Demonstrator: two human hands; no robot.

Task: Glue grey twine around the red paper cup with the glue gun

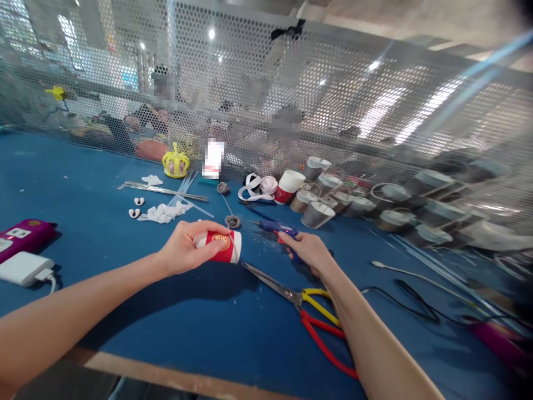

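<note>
My left hand [194,247] is wrapped round a red and white paper cup [230,248] lying on its side, its wider white end facing right. A grey cord [229,206] runs from under my fingers to small grey coils behind the cup. My right hand [306,250] grips a blue hot glue gun [277,226] with a red trigger, its nozzle pointing left, apart from the cup. Below the glue gun, open scissors [287,291] with red and yellow handles lie on the table, partly under my right forearm.
Several grey cups with handles [318,214] stand at the right back, beside stacked paper cups [289,186]. A yellow crown-shaped piece [175,162], a lit phone [213,158] and a purple device [25,236] are on the blue table [166,322]. A perforated metal screen [241,72] borders the back.
</note>
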